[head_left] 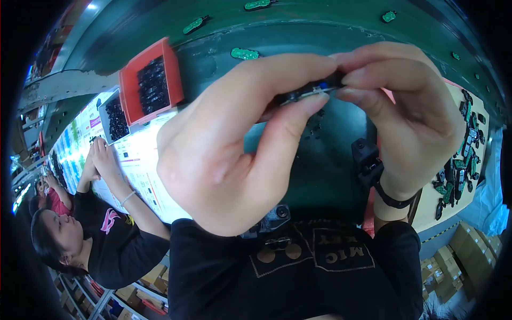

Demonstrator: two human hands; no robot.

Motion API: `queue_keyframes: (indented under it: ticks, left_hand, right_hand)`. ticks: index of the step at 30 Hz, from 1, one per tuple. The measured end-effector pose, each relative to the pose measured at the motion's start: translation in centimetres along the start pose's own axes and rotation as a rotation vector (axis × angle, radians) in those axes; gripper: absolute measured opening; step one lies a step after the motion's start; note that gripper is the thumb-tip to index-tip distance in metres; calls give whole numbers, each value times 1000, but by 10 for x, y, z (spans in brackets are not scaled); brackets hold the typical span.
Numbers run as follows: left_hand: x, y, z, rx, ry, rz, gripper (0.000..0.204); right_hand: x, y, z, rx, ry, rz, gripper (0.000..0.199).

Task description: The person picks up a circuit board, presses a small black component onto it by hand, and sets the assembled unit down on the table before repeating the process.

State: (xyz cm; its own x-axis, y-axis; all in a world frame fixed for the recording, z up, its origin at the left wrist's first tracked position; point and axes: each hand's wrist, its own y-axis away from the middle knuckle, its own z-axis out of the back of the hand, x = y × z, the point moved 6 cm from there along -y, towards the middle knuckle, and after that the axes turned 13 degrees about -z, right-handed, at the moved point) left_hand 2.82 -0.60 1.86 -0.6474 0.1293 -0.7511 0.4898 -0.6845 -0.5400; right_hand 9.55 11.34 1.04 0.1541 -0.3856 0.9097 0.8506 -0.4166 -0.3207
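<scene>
Close in front of me, both hands grip a small dark electronic assembly [312,92] with a pale board edge and a tiny blue part on it. My left hand [218,138] pinches one end between thumb and fingers. At the other end, my right hand [413,98] closes its fingertips on the same piece. Much of the assembly is hidden by my fingers. Beneath it, several tiny dark parts [314,127] lie on the green work surface [320,176].
A red bin [175,69] of black parts stands at left beside a white box [116,118] of small dark pieces. Green circuit boards [245,54] lie beyond my hands. Assemblies [458,170] cover a tan board at right. A co-worker [128,234] works at left.
</scene>
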Motion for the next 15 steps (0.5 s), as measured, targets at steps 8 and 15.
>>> queue_keyframes:
  ticks: [8, 15]
  left_hand:
    - [-11, 4, -8, -18, -108, -196, 20]
    - [14, 2, -9, -59, 413, 243, 25]
  right_hand:
    - [-14, -1, 8, 75, -209, -38, 23]
    - [-24, -5, 15, 225, -367, -138, 23]
